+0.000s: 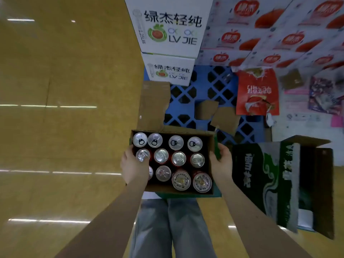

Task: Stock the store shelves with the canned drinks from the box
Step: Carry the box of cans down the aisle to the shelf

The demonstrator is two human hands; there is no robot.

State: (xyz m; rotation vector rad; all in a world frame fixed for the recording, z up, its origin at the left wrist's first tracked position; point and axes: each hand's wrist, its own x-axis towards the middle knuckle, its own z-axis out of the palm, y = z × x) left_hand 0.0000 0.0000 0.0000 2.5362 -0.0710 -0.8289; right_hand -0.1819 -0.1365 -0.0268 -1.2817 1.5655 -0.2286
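Risk, tilt: cardboard box (176, 190) carried clear of the floor by its two side walls alone; a slack grip on either side likely to tip it and spill the load.
Risk, base: underside hidden; weight of a full load judged able to bow or burst a weak bottom.
Risk, footing: cardboard scraps (226, 118), blue pallet (210, 86) and green carton (260, 179) close ahead; trip hazard, with the view downward blocked by the load.
Left hand (133, 165): clasped on the left wall, thumb hooked over the rim, covering most of one can.
Right hand (221, 161): clamped on the right wall, fingers wrapped round the outside.
Box: brown, open-topped, held in front of the legs; one flap (154, 105) standing up at the far edge.
Contents: canned drinks (178, 158), upright, three rows of four, silver tops; near-right pair red-rimmed.
Green carton: on its side at right, open end dark, contents not discernible.
White LV JIE cartons (167, 28): two, stacked, closed.
Shelves: none in view.
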